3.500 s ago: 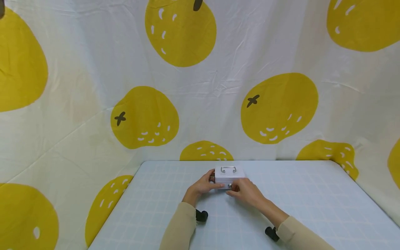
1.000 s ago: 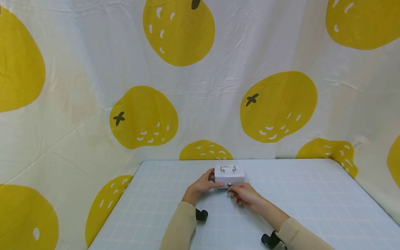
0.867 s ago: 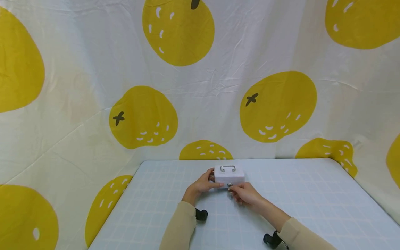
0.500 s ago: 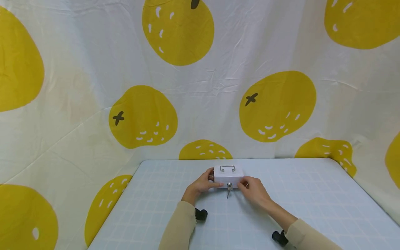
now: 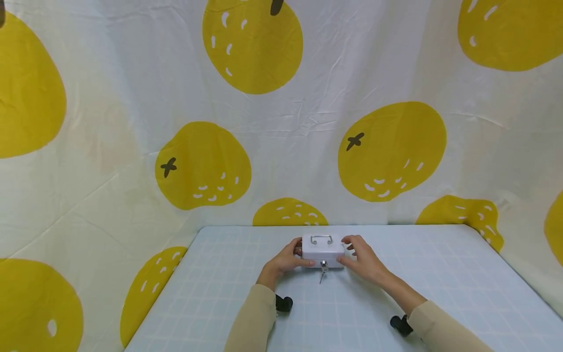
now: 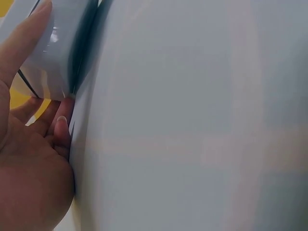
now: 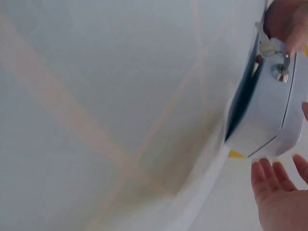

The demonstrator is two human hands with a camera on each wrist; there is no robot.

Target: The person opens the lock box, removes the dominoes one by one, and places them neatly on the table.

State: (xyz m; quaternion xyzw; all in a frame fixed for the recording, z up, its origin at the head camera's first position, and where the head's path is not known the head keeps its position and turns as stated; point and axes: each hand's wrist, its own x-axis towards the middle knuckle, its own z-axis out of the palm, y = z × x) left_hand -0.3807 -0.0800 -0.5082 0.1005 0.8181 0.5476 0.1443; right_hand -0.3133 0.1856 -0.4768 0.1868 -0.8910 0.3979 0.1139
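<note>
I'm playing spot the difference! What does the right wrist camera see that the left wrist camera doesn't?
Only the right wrist view shows the round silver metal lock, the small silver metal key hanging by it, and the person's right hand, palm showing.

Only the left wrist view shows the palm of the left hand and a bent finger with its nail showing.

Both show part of the glossy white rectangular box, some of the left hand, the pale blue striped cloth and a bit of yellow background.
</note>
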